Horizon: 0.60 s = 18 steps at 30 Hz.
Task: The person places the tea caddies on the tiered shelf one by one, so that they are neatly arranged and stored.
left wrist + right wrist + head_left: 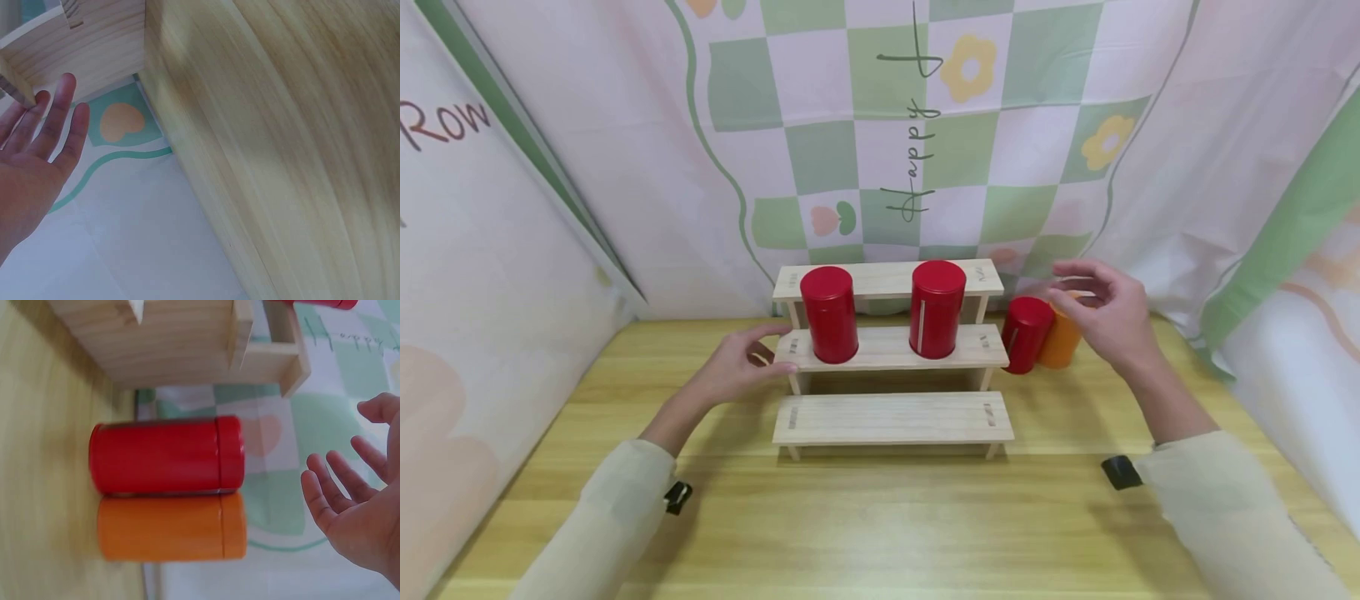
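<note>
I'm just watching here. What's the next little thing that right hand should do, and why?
Probably lower the right hand to grip the red canister on the table: the hand is empty, its fingers apart from that canister but near its lid, and two similar red canisters already stand on the middle tier.

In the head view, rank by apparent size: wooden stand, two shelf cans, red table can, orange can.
1. Wooden stand
2. Left shelf can and right shelf can, too alike to rank
3. Red table can
4. Orange can, tentatively: it is partly hidden, so its full size is unsure
</note>
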Each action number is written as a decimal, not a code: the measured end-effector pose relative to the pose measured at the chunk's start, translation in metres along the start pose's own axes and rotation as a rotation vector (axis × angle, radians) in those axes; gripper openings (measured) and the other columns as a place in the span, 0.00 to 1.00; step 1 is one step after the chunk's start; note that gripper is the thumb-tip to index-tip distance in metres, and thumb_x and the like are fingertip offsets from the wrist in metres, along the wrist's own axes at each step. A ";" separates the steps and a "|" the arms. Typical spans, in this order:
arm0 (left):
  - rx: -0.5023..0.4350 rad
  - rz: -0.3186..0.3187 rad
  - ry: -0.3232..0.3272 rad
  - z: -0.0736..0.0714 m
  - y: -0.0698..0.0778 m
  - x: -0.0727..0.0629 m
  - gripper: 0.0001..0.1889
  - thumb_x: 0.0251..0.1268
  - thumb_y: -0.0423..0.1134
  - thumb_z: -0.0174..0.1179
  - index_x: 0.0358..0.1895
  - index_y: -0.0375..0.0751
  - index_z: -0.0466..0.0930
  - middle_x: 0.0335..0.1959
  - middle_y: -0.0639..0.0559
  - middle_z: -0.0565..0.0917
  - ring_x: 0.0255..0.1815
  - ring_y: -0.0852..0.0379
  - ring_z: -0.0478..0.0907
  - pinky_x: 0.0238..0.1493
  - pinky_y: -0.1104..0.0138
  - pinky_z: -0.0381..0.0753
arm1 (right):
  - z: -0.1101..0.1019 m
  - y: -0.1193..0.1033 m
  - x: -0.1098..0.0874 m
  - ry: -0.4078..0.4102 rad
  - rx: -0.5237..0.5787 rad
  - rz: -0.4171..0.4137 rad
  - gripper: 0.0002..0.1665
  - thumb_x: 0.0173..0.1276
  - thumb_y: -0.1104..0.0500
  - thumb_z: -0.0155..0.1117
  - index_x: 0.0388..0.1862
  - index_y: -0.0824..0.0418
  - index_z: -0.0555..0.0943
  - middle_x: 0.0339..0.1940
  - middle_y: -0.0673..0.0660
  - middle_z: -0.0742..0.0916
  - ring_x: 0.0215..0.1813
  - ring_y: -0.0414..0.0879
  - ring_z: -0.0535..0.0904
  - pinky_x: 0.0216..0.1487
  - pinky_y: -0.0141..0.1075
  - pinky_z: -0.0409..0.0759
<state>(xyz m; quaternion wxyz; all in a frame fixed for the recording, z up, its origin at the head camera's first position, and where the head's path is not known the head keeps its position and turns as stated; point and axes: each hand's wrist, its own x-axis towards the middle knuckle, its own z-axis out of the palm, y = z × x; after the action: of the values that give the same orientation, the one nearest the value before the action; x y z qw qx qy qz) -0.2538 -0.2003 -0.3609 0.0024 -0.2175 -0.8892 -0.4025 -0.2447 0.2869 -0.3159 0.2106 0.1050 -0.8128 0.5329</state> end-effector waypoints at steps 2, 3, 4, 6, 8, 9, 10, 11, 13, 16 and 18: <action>0.001 0.002 -0.001 0.000 0.000 0.000 0.32 0.64 0.40 0.74 0.69 0.32 0.76 0.64 0.33 0.81 0.43 0.45 0.85 0.47 0.54 0.89 | -0.004 0.005 0.001 0.011 0.001 0.011 0.15 0.70 0.66 0.70 0.53 0.53 0.85 0.46 0.35 0.86 0.46 0.31 0.83 0.48 0.17 0.79; 0.001 0.003 -0.002 0.000 0.000 0.000 0.32 0.64 0.40 0.74 0.69 0.32 0.76 0.64 0.33 0.81 0.43 0.45 0.85 0.47 0.54 0.89 | -0.006 0.007 0.001 0.018 -0.001 0.015 0.15 0.70 0.66 0.70 0.52 0.52 0.85 0.45 0.35 0.86 0.46 0.30 0.83 0.47 0.17 0.79; 0.001 0.005 -0.002 0.000 0.000 0.000 0.32 0.64 0.40 0.74 0.69 0.32 0.76 0.64 0.33 0.81 0.43 0.45 0.85 0.47 0.54 0.89 | -0.008 0.010 0.001 0.024 -0.003 0.019 0.15 0.70 0.67 0.70 0.51 0.51 0.85 0.44 0.35 0.86 0.46 0.30 0.83 0.47 0.16 0.79; 0.001 0.009 -0.002 0.000 -0.001 0.000 0.32 0.64 0.40 0.74 0.69 0.32 0.76 0.64 0.33 0.81 0.43 0.45 0.85 0.47 0.54 0.89 | -0.011 0.015 0.001 0.035 -0.011 0.035 0.14 0.70 0.66 0.69 0.51 0.51 0.85 0.43 0.33 0.86 0.45 0.28 0.82 0.46 0.16 0.79; -0.002 0.015 -0.003 0.000 -0.001 0.000 0.32 0.64 0.40 0.74 0.69 0.32 0.76 0.64 0.34 0.81 0.43 0.45 0.85 0.47 0.54 0.89 | -0.014 0.018 0.000 0.035 -0.033 0.053 0.13 0.71 0.65 0.69 0.51 0.51 0.84 0.42 0.32 0.85 0.45 0.27 0.82 0.46 0.15 0.78; -0.002 0.018 -0.003 0.000 -0.001 0.000 0.32 0.64 0.40 0.74 0.69 0.32 0.76 0.64 0.34 0.81 0.43 0.45 0.86 0.47 0.54 0.89 | -0.014 0.020 0.000 0.029 -0.040 0.061 0.13 0.71 0.64 0.69 0.51 0.52 0.84 0.41 0.31 0.85 0.44 0.27 0.82 0.46 0.15 0.78; -0.003 0.020 -0.003 0.000 -0.002 0.000 0.32 0.64 0.40 0.74 0.69 0.32 0.76 0.64 0.34 0.80 0.43 0.45 0.86 0.46 0.54 0.89 | -0.015 0.022 0.000 0.022 -0.050 0.068 0.12 0.71 0.63 0.69 0.52 0.54 0.84 0.41 0.31 0.85 0.44 0.27 0.82 0.46 0.15 0.78; -0.004 0.019 -0.003 0.000 -0.002 0.000 0.32 0.64 0.40 0.74 0.69 0.32 0.76 0.64 0.34 0.81 0.43 0.45 0.86 0.46 0.54 0.89 | -0.014 0.023 -0.001 0.012 -0.063 0.075 0.12 0.72 0.63 0.69 0.53 0.56 0.84 0.40 0.30 0.84 0.44 0.26 0.81 0.46 0.15 0.78; -0.004 0.019 -0.004 0.000 -0.002 0.000 0.32 0.64 0.40 0.74 0.69 0.32 0.76 0.65 0.34 0.80 0.43 0.45 0.86 0.47 0.54 0.89 | -0.013 0.025 -0.002 -0.009 -0.093 0.084 0.14 0.72 0.62 0.69 0.55 0.60 0.83 0.41 0.31 0.84 0.44 0.26 0.81 0.46 0.15 0.78; -0.007 0.019 -0.003 0.000 -0.002 0.000 0.32 0.64 0.40 0.74 0.69 0.32 0.76 0.65 0.34 0.80 0.43 0.45 0.85 0.47 0.54 0.89 | -0.010 0.027 -0.002 -0.036 -0.130 0.084 0.20 0.73 0.61 0.68 0.59 0.70 0.80 0.45 0.43 0.87 0.43 0.26 0.81 0.45 0.16 0.79; -0.009 0.021 -0.002 0.000 -0.002 0.000 0.32 0.64 0.40 0.74 0.69 0.32 0.76 0.65 0.34 0.80 0.43 0.45 0.85 0.47 0.55 0.89 | -0.007 0.027 -0.002 -0.061 -0.165 0.083 0.23 0.74 0.60 0.68 0.62 0.71 0.79 0.50 0.55 0.88 0.45 0.29 0.81 0.45 0.15 0.78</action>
<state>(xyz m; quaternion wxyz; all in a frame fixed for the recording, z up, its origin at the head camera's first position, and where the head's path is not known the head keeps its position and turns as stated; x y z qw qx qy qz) -0.2543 -0.2016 -0.3619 0.0048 -0.2273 -0.8851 -0.4061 -0.2514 0.3045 -0.3364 0.1715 0.0697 -0.8637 0.4687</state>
